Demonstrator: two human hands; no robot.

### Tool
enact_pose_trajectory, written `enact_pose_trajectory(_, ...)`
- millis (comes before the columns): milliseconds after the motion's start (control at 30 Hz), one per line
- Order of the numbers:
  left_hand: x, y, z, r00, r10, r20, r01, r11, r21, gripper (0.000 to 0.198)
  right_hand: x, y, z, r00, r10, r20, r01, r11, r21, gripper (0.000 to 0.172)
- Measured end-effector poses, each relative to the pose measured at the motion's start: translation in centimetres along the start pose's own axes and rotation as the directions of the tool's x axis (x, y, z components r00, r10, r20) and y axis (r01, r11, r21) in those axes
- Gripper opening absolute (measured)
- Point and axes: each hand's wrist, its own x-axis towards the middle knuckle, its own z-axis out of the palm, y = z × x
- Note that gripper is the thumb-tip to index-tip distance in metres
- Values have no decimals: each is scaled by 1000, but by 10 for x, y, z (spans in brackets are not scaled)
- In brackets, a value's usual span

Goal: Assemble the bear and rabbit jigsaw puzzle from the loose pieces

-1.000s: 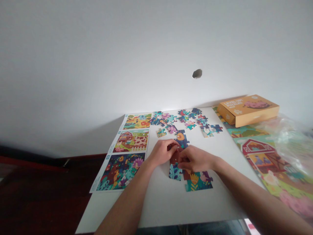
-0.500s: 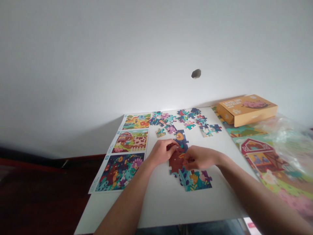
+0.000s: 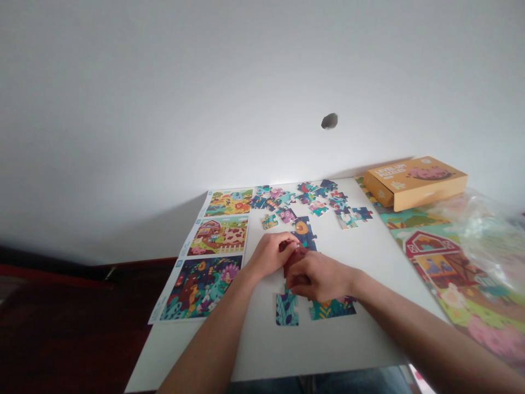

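Note:
My left hand rests on the white table with curled fingers, its thumb and fingertips pinched at the brown part of a partly joined jigsaw puzzle. Lower and to the right, my right hand is closed over the puzzle, its fingertips at the top of a teal leaf-patterned corner piece and partly hidden. Above the hands, dark blue joined pieces show a round orange animal face. A teal bottom section with yellow plants lies partly under my right hand, separated by a gap from the corner piece.
Loose puzzle pieces lie scattered at the back of the table. A reference sheet with three pictures is on the left. At the right are a yellow puzzle box, a farm picture and clear plastic wrap. A wall stands behind.
My right hand has moved left and slightly down. The teal corner piece has shifted left and down, away from the bottom section. My left hand has stayed nearly still.

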Motion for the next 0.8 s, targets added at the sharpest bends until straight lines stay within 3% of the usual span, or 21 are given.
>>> enact_pose_trajectory(400, 0, -1, 1, 1000, -29, 0, 29, 1000, -1, 20, -1, 4, 5, 992, -48, 119, 65, 988, -138, 28)
enact_pose_trajectory(567, 0, -3, 2, 999, -39, -10, 39, 999, 8, 19, -2, -4, 5, 987, -62, 148, 88, 980, -177, 44)
enact_pose_trajectory(800, 1, -6, 3, 1000, -28, -13, 28, 999, 24, 20, -2, -6, 8, 985, -49, 163, 79, 980, -182, 36)
